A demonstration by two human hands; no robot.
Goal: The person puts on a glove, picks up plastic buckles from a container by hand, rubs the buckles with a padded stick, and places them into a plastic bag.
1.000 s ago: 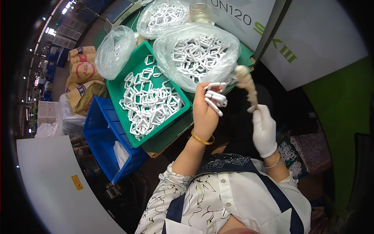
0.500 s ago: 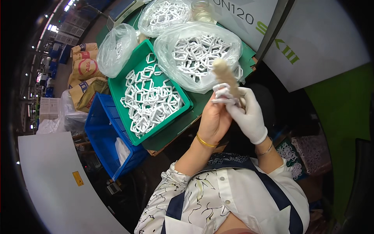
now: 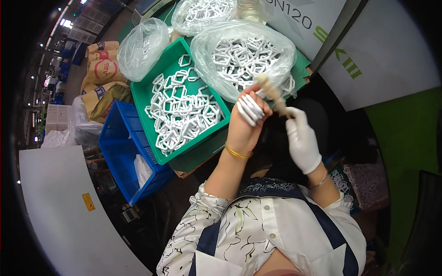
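1. While the bare left hand [image 3: 242, 128] curls round smooth white links [image 3: 250, 110] mid-frame, the gloved right hand [image 3: 304, 143] grips a fuzzy, cream-coloured stick [image 3: 273, 94] just right of them.
2. Angular loops [image 3: 184, 109] crowd the green plastic tray [image 3: 162, 67], left of centre.
3. The stick looks blurred; the right hand hides its lower end.

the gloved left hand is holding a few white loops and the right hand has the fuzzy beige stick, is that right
Not quite: the left hand is bare. The white glove is on the right hand, as the head view shows. The left does hold a few white loops, and the right has the fuzzy beige stick.
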